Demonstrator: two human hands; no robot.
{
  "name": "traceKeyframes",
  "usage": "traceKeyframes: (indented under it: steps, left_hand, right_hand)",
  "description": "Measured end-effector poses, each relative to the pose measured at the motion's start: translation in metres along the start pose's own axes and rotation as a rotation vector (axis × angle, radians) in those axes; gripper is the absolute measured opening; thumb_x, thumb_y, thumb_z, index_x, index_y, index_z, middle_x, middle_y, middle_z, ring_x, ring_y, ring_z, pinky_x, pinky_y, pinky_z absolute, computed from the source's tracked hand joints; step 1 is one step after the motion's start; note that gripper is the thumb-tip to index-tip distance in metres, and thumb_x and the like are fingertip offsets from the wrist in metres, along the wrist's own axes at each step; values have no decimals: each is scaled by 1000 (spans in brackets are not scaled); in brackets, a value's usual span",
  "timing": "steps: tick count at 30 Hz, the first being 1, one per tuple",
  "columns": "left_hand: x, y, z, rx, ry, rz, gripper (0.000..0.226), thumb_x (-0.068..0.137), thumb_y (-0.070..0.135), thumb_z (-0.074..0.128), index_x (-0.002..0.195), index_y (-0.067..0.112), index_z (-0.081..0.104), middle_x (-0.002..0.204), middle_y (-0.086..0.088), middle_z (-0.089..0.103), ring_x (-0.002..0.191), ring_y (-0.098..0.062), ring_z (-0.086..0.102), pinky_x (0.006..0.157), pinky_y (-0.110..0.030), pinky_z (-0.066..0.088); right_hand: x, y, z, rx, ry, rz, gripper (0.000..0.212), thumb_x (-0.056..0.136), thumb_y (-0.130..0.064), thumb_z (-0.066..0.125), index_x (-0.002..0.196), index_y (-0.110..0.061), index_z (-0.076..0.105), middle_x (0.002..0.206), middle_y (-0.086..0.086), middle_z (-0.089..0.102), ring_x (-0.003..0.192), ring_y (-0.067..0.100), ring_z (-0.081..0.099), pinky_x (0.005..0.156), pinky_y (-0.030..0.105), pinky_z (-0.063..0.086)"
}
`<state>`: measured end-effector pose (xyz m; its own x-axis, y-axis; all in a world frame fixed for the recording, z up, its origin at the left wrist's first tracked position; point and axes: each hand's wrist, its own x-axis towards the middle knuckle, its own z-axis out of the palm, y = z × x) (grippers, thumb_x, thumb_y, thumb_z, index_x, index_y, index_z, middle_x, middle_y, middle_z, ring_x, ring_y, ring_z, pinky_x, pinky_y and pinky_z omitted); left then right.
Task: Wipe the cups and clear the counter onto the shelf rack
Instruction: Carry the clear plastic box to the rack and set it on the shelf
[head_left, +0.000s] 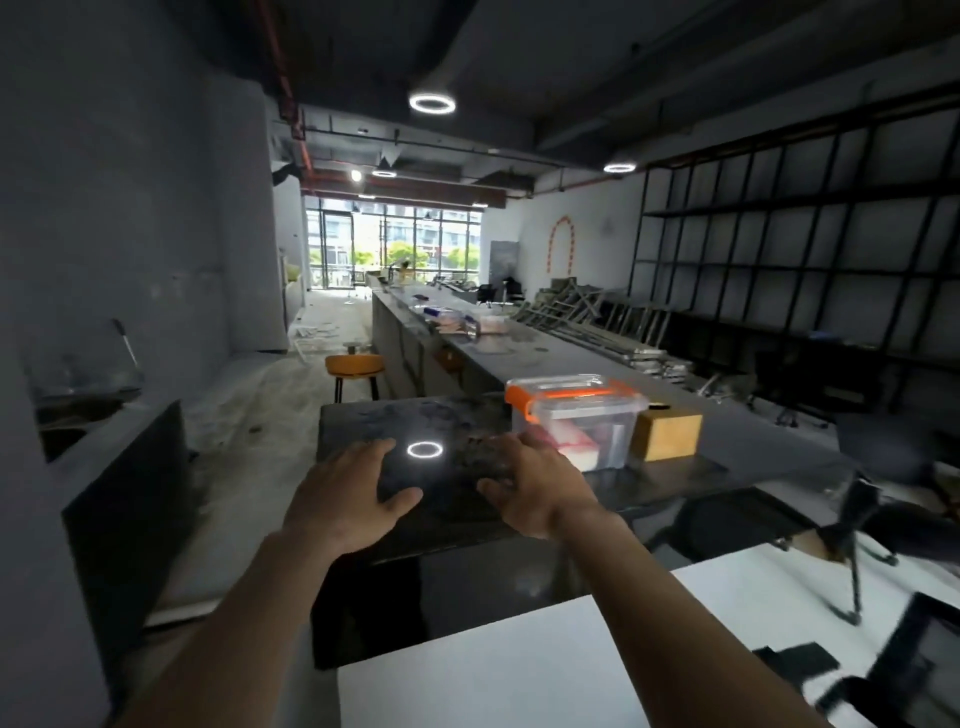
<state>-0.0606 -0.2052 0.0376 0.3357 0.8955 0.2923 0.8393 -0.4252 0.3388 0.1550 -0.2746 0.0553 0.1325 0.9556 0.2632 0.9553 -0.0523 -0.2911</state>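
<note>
Fingers of the left hand spread wide, palm down, empty, over the near end of the dark counter at lower centre of the frame. Cannot tell whether the palm touches the surface. Fingers of the right hand also spread, palm down, nothing pinched; their tips lie at the lower left corner of a clear plastic box, touching it or just short of it, motion blur prevents a firm call. Both forearms bare, entering from the bottom edge.

Box: transparent, orange latches, lid on, standing on the counter right of centre. Pink and white contents show through the wall; not identifiable. Just to the right of the box, a small brown carton, close beside it.

Counter top glossy, dusty; a ceiling ring light in the upper centre reflects in it between the two hands. Counter runs away toward the windows at centre frame. Further along it, mid-frame, a cluster of small items, too blurred to name; no cups can be told from here.

Shelf rack: black metal grid along the right wall, upper right of the frame, well apart from the hands. Orange stool on the floor left of the counter, centre frame. White surface at lower right.
</note>
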Motion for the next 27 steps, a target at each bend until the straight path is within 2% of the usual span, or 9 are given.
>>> traceKeyframes:
  steps: [6,11,15,20,22,24,27]
  left_hand:
    - [28,102,43,-97,6,24,71,83,64,58,144,32,40,152,2,43,139,-23,41,109,-38,36]
    - [48,162,72,-168,26,-22,72,82,64,59,144,31,40,152,1,44,140,-22,40,109,-38,37]
    - [60,184,82,-199,19,-91,71,84,60,60,145,31,38,151,-2,44,140,-24,41,106,-38,38]
    - [89,199,87,-342,40,-108,66,91,51,59,145,19,43,149,-4,48,137,-24,45,98,-29,35]
    - [105,199,92,-420,44,-138,68,91,49,60,148,18,39,153,-4,44,140,-25,41,103,-32,35]
    - [121,197,97,-503,52,-173,67,91,46,61,148,19,38,152,-5,44,139,-25,42,100,-32,36]
    - [147,190,106,-618,58,-235,74,88,55,60,149,21,36,153,-6,43,138,-27,44,100,-34,37]
  right_hand:
    - [-7,119,-35,-16,31,109,65,94,-41,64,152,-28,37,157,6,42,138,32,46,108,48,45]
    - [2,194,-59,5,34,162,64,94,-41,65,150,-27,39,153,7,45,132,33,51,105,48,49]
    - [18,224,-65,51,37,186,60,95,-40,64,148,-27,41,147,8,50,129,33,53,101,46,49]
    - [52,238,-64,207,91,236,51,94,-36,67,141,-23,52,138,12,59,122,34,58,97,41,49]
    - [69,241,-61,290,121,282,51,92,-39,67,138,-21,54,135,14,63,120,35,60,98,43,51]
    - [87,246,-57,378,149,319,57,89,-43,67,140,-21,53,136,14,63,119,35,62,99,48,53]
    - [110,250,-54,499,183,368,61,92,-42,67,145,-18,49,141,16,60,125,36,59,103,51,51]
